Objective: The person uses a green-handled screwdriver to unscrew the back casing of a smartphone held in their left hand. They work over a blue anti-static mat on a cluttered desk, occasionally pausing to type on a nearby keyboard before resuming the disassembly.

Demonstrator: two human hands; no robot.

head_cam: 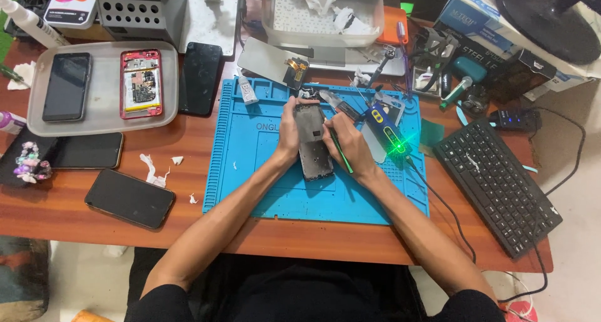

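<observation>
Opened phone [311, 143] lying lengthwise near the middle of the blue mat [250, 171], pinned there for steadiness. Left hand [289, 129] clasped around the phone's left edge and top, thumb over the frame, apparently bracing it against slipping. Right hand [348, 143] closed in a pen grip on a thin green-handled tool [341, 151], tip angled in toward the phone's right side; exact contact point too small to tell.

Beyond the right hand, toward the mat's right edge, a blue device [385, 129] with a bright green light [398, 149], cable trailing off toward the front edge of the desk [94, 225]. Small tools and parts clustered along the mat's far edge, within easy reach of both hands. Loose screen panel [269, 60] with a flex cable resting just past the mat's far-left corner.

Grey tray [103, 124] at the desk's far-left end, holding a dark phone [66, 87] and a red-framed phone [141, 84] with its insides exposed, seemingly set aside. Another dark phone [200, 77] just beside the tray. Two more dark phones [129, 198] near the desk's front-left edge, well apart from the mat, with white scraps [153, 171] between them and it. Black keyboard [498, 187] angled at the right end, pushed clear of the mat. Clear tub [322, 15] of crumpled wipes along the far edge.
</observation>
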